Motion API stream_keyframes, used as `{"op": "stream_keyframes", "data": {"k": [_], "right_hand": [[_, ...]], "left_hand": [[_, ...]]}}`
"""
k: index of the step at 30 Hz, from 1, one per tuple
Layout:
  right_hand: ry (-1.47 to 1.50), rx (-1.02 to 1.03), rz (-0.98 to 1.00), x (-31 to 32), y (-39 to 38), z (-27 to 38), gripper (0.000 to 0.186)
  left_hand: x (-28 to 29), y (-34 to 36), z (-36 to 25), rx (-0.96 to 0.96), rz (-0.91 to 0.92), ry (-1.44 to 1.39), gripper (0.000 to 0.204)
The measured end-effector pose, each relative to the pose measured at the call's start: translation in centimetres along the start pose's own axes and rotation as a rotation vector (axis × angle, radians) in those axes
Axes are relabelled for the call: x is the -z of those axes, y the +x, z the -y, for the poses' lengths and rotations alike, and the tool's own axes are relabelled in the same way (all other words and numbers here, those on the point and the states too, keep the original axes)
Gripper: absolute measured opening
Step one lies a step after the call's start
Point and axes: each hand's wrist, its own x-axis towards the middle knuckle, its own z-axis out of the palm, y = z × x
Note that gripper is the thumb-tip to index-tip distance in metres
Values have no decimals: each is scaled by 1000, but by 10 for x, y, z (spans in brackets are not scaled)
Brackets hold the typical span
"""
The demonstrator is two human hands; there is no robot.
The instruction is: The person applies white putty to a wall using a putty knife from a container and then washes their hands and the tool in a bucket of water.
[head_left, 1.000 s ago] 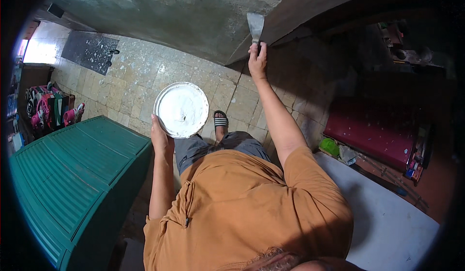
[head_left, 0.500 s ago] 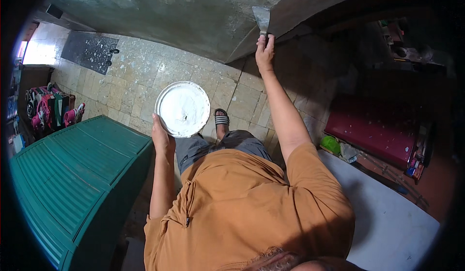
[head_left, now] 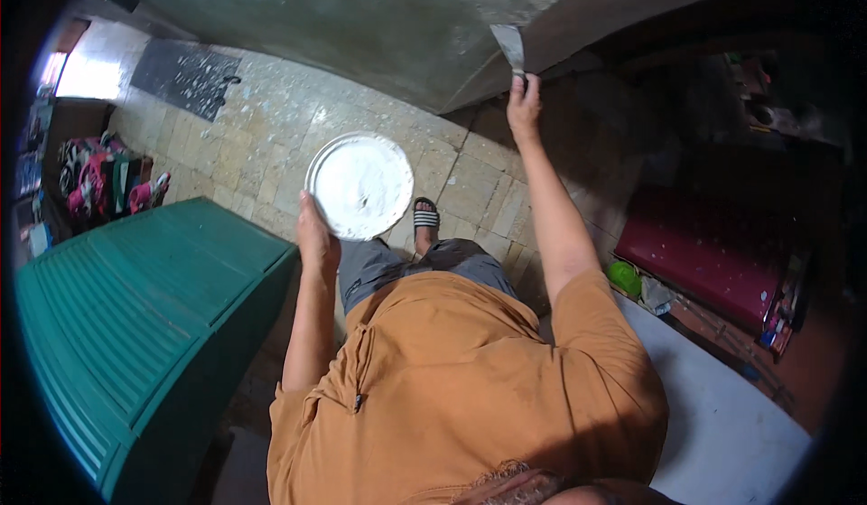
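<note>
Grey wall (head_left: 361, 35), scraper (head_left: 509, 46) in hand (head_left: 524, 109)

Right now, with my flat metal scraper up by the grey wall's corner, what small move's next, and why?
Probably press the flat metal scraper lightly along the grey wall near its corner: your right hand holds it there, while your left hand supports the round white-filled tub.

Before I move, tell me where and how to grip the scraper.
Likely best by the narrow handle, coming from the person's side: the scraper lies with its handle back toward them, while the wide, flat blade points away, toward the wall.
</note>
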Motion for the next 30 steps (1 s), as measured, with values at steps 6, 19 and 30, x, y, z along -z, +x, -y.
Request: {"op": "stream_keyframes", "data": {"k": [6, 19, 30], "right_hand": [[-136, 180, 295, 59, -75, 23, 31], [-599, 656, 810, 68, -114, 255, 35], [-175, 196, 1150, 95, -75, 225, 30]], "left_hand": [[2, 18, -1, -55, -23, 79, 55], [-31, 15, -9, -221, 45, 274, 53], [-20, 31, 10, -251, 83, 108, 49]]}}
